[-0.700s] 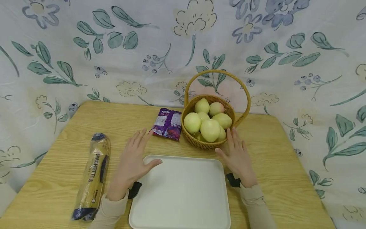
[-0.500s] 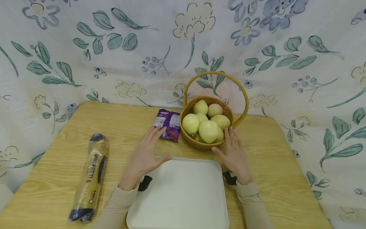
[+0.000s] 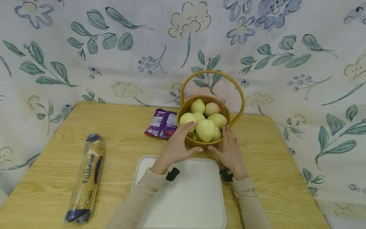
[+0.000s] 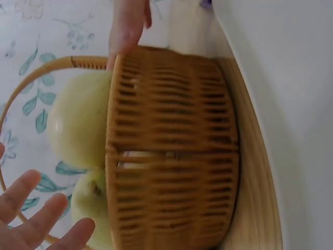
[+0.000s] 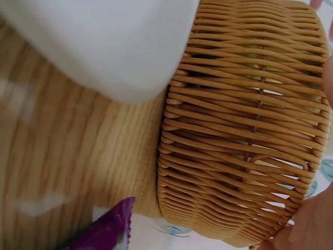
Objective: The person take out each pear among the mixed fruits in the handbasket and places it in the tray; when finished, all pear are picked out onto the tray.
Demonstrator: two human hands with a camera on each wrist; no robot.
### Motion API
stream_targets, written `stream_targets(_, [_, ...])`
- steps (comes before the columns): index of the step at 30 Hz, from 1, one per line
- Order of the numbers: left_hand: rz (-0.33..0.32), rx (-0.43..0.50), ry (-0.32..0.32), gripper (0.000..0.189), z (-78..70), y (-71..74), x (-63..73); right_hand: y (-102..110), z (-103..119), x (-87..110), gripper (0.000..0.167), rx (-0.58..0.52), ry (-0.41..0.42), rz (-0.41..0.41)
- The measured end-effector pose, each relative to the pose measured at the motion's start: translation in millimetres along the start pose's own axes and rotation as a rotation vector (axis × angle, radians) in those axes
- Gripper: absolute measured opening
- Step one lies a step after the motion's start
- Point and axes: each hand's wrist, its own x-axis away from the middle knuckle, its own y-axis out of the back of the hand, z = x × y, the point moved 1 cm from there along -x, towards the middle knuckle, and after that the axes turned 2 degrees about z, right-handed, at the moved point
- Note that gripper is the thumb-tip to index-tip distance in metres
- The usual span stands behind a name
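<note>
A wicker basket (image 3: 200, 144) with a tall hoop handle holds several pale yellow-green pears (image 3: 205, 130); one fruit behind them has a pink blush. My left hand (image 3: 177, 148) reaches over the tray, its outstretched fingertips overlapping the basket's left front rim and a pear. Its thumb points right, in front of the basket. My right hand (image 3: 231, 154) is at the basket's right side, fingers extended along the rim and thumb spread toward the left hand. Fingers show right at the rim of the basket (image 4: 171, 146) in the left wrist view. The basket (image 5: 250, 120) fills much of the right wrist view.
A white rectangular tray (image 3: 186, 197) lies under the left forearm, just in front of the basket. A purple snack packet (image 3: 161, 124) lies against the basket's left side. At the left of the wooden table (image 3: 271, 159) is a pack of spaghetti (image 3: 85, 178). Behind hangs a floral curtain (image 3: 114, 57).
My left hand has swept right, from beside the purple packet to the basket's front left rim. The right hand has stayed by the basket's right side. The whole scene shifts slightly left in view.
</note>
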Motion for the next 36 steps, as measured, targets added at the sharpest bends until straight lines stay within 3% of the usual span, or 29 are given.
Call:
stream_targets(9, [-0.146, -0.089, -0.075, 0.072, -17.2, -25.4, -18.6, -3, -2, 0.2, 0.114, 0.026, 0.045, -0.041])
stream_targets(13, [-0.136, -0.071, -0.097, 0.064, -19.8, -36.5, -26.4, -4, -4, -0.3, 0.112, 0.037, 0.063, -0.052])
stream_targets(17, [-0.111, -0.09, -0.114, 0.059, -20.9, -43.6, -35.4, -5, -5, -0.1, 0.096, 0.055, 0.069, -0.065])
stream_targets(22, [-0.025, -0.148, -0.087, 0.056, -18.4, -50.3, -47.9, -5, -4, 0.3, 0.095, 0.051, 0.068, -0.068])
stream_targets(27, [0.043, -0.138, 0.007, 0.061, -8.5, -55.5, -51.8, -7, -3, 1.0, 0.102, 0.037, 0.067, -0.053])
stream_targets(31, [0.04, -0.075, 0.049, 0.069, -4.4, -57.0, -51.6, -7, -4, 0.8, 0.104, 0.023, 0.049, -0.059])
stream_targets(36, [-0.024, -0.045, 0.057, 0.071, -7.0, -56.7, -50.0, -7, -7, 0.2, 0.107, 0.001, 0.057, -0.073])
